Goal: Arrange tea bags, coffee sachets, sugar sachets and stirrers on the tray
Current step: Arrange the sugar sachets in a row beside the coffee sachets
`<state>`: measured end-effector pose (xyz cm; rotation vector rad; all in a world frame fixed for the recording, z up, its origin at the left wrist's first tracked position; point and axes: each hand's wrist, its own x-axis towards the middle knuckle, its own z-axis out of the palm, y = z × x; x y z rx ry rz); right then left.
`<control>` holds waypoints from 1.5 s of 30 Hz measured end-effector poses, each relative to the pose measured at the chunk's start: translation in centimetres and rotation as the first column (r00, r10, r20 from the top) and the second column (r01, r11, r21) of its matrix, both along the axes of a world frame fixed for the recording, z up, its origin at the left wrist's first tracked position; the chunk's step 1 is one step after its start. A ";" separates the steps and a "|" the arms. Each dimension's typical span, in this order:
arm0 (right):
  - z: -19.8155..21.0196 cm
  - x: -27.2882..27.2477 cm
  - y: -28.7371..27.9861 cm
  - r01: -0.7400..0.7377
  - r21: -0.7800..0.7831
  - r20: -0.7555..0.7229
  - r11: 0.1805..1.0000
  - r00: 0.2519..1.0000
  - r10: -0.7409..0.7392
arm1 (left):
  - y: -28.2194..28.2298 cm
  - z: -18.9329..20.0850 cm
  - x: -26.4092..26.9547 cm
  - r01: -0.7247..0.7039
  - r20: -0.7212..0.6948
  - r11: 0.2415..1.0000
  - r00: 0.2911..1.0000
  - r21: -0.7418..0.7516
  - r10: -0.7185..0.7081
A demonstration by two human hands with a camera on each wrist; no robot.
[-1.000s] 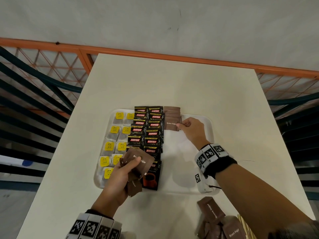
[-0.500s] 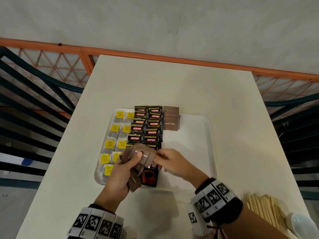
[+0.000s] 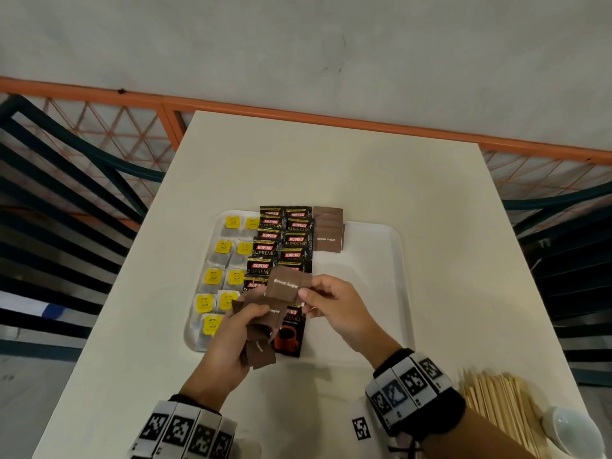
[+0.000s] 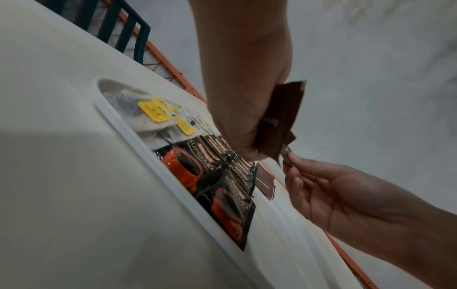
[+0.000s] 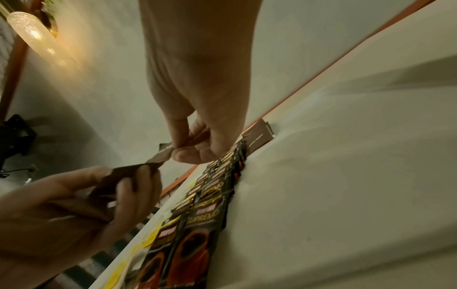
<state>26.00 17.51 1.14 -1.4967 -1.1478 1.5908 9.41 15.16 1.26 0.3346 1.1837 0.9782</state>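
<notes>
The left hand [image 3: 231, 339] is gripping a bunch of brown sugar sachets [image 3: 256, 329] with its fingers curled round them, while the right hand [image 3: 334, 309] is pinching the top sachet [image 3: 286, 286] between thumb and fingertips. Just beyond and below those fingers, the white tray [image 3: 374, 293] is holding coffee sachets [image 3: 281, 243], tea bags [image 3: 225, 270] to their left and laid sugar sachets [image 3: 328, 233] further off. Wooden stirrers [image 3: 496, 402] are lying well behind the right wrist.

"KOPIKO SUPREMO" on the black coffee sachets [image 3: 276, 246] in the tray, "Brown Sugar" on the brown sugar sachet [image 3: 287, 284] held up, same words on the stacked sugar sachets [image 3: 329, 238]
</notes>
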 end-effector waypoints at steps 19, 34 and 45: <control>-3.5 5.2 8.2 0.118 0.099 0.587 0.988 0.795 -0.154 | 0.2 -0.1 -0.4 0.047 0.062 0.997 0.997 -0.058 -0.043; -4.4 4.4 8.5 0.233 0.125 0.560 0.964 0.786 -0.262 | 0.3 -0.7 -0.8 0.008 0.097 0.996 0.995 -0.093 0.001; -1.7 2.5 6.1 0.051 0.173 0.611 0.984 0.778 -0.148 | 0.3 -0.1 -0.8 -0.019 0.098 0.997 0.995 -0.073 0.026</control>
